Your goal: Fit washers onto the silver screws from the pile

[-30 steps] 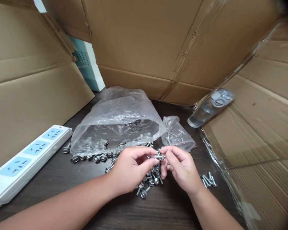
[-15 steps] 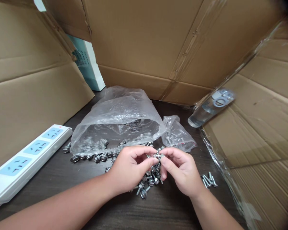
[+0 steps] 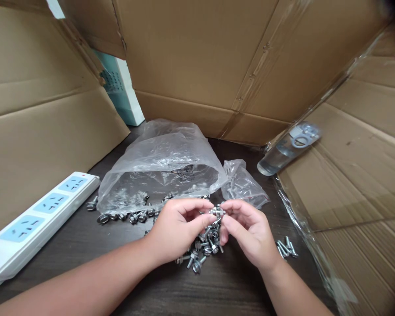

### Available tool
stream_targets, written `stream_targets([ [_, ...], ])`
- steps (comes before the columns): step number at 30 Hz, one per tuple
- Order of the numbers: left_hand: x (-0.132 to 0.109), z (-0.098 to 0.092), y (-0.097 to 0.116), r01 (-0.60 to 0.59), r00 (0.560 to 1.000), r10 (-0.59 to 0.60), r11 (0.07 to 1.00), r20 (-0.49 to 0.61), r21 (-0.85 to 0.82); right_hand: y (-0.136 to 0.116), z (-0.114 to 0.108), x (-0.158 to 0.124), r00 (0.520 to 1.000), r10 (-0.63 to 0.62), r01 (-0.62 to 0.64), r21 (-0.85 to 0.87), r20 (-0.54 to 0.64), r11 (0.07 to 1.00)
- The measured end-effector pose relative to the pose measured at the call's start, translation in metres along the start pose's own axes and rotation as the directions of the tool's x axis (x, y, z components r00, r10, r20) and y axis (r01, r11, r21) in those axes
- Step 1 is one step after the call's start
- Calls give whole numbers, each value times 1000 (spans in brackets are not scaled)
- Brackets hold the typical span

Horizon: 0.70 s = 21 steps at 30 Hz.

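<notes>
Between my two hands is a small silver bolt (image 3: 217, 212) with a nut or washer on it, lying roughly sideways; its finer detail is blurred. My left hand (image 3: 177, 228) pinches its left end between thumb and forefinger. At the other end, the thumb and forefinger of my right hand (image 3: 250, 232) close around the bolt's tip. Below the fingers lies a heap of bolts with washers (image 3: 207, 248), partly hidden by my left hand. More flanged bolts (image 3: 138, 216) spread along the mouth of a large clear plastic bag (image 3: 164, 149).
Bare bolts (image 3: 287, 247) lie right of my right hand. A smaller plastic bag (image 3: 243, 186) with hardware sits behind it. A water bottle (image 3: 288, 149) leans by the right cardboard wall (image 3: 355, 175). At left is a white power strip (image 3: 42, 219); a cardboard panel (image 3: 197, 57) stands behind.
My fingertips have shifted slightly around the bolt, and more of it shows between them. The hands stay in nearly the same place over the heap.
</notes>
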<state>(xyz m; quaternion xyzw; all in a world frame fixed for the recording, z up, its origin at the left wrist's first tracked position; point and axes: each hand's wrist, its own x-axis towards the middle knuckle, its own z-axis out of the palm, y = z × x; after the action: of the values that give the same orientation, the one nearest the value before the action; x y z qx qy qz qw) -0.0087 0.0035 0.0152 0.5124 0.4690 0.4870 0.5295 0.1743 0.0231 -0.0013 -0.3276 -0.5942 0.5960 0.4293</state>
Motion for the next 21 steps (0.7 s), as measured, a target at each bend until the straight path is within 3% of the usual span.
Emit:
stream_targets([
  [16,-1,0,2,-31,999,31,999,10,30,0,1,1,1000,-5,5,-62,1,998],
  [21,-1,0,0,-31,1000,31,999,-3,23,-3,1,1,999,-35,37,-158,16,987],
])
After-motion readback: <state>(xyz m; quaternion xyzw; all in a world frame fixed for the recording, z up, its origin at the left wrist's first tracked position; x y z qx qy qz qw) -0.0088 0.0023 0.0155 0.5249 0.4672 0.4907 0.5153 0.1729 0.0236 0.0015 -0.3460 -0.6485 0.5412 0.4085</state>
